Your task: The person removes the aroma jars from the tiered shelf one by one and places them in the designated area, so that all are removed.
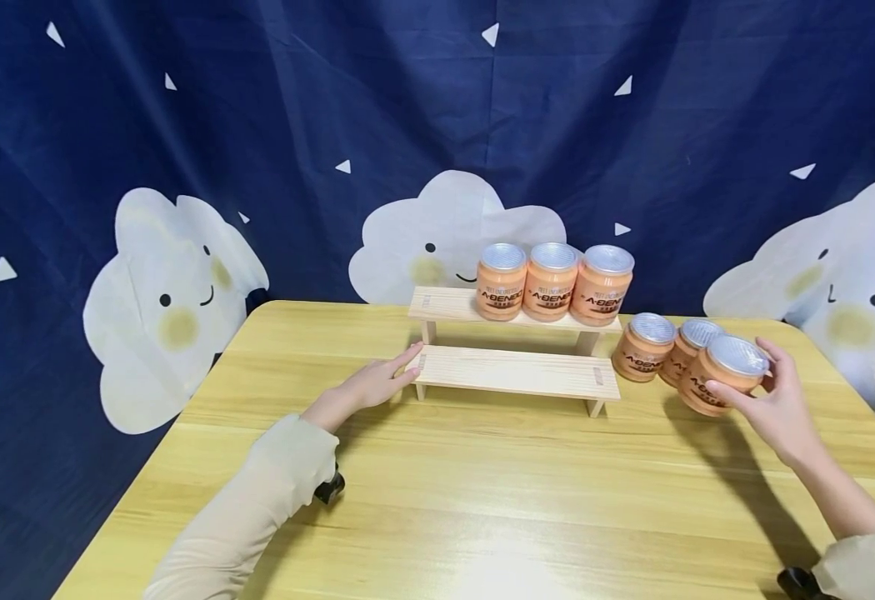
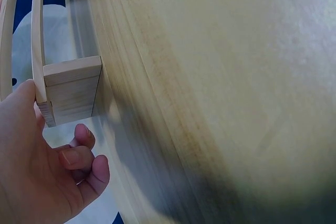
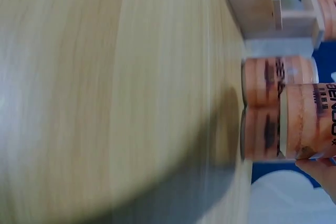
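Observation:
My right hand grips an orange jar with a silver lid, thumb on its near side and fingers on its far right side. The held jar overlaps two similar jars on the table, a front one and one partly hidden. At the left end of a two-tier wooden stand, my left hand pinches the end of the lower board; its other fingers are curled below the board in the left wrist view. Three matching jars stand in a row on the upper board, toward its right.
The stand and jars are near the back of a light wooden table. Behind it hangs a dark blue curtain with white clouds and triangles. Shadows of both arms fall across the tabletop.

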`<act>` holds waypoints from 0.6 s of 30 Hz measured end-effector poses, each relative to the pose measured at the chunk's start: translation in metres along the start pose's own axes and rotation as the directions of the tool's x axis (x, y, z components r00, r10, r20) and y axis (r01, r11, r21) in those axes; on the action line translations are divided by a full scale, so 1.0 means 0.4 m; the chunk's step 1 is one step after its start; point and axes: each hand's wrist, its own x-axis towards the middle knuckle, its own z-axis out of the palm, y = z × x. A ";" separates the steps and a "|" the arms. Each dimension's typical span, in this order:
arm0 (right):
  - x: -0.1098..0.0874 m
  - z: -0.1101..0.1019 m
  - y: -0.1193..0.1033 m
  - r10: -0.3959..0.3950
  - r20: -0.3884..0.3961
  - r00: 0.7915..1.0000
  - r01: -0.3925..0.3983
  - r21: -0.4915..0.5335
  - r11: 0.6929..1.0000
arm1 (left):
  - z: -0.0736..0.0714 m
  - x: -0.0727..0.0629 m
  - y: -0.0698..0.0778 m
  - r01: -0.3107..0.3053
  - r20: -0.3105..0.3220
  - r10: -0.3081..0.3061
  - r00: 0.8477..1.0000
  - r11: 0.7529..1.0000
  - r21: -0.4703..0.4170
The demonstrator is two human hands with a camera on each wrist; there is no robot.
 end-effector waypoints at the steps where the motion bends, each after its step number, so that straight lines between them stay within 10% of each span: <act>1: 0.000 -0.008 0.007 0.005 0.000 1.000 -0.005 -0.012 1.000 | 0.000 0.000 0.000 0.000 0.001 0.000 1.000 1.000 0.001; 18: 0.050 -0.074 0.106 0.095 -0.011 0.995 -0.096 -0.109 0.989 | 0.000 0.002 -0.003 0.008 0.009 -0.008 1.000 1.000 0.001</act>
